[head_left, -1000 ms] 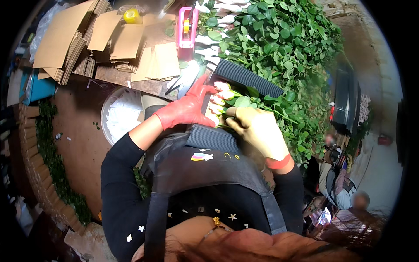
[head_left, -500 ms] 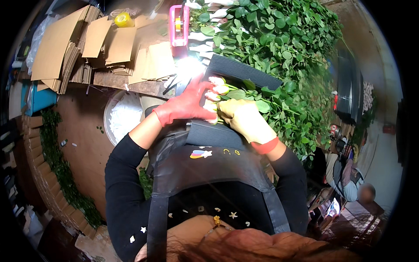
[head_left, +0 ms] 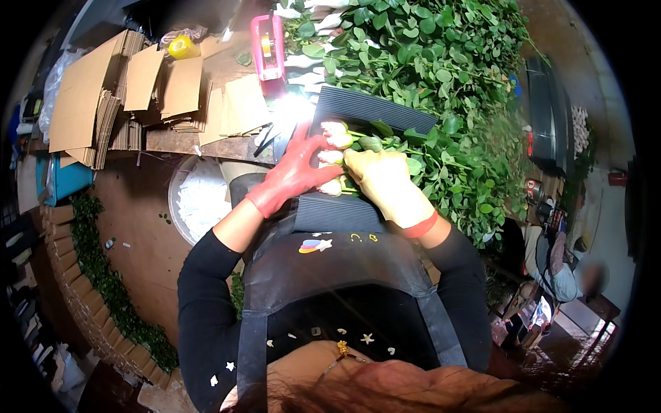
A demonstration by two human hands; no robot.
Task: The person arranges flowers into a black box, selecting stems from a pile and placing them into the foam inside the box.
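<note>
My left hand point(head_left: 292, 172), in a red glove, curves round the left end of a row of pink roses point(head_left: 335, 134), thumb and fingers pressed against the flower heads. My right hand point(head_left: 385, 184), in a cream glove with a red cuff, has its curled fingers on the roses just below the heads; their tips are partly hidden. The roses lie between a dark ribbed panel point(head_left: 375, 109) above and another ribbed panel point(head_left: 337, 214) nearest my black apron. Their leafy stems extend to the right.
Cardboard sheets point(head_left: 82, 96) and a pink tape dispenser point(head_left: 268, 48) lie on the worktable. Piled foliage point(head_left: 441, 62) covers its right side. A round bin of white pieces point(head_left: 200, 196) stands lower left, near a blue crate point(head_left: 62, 179). A co-worker point(head_left: 558, 268) is at the far right.
My right hand has moved up and left onto the roses below the heads, its fingers curling further. My left hand stays around them. The view has shifted slightly, and the table sits farther left.
</note>
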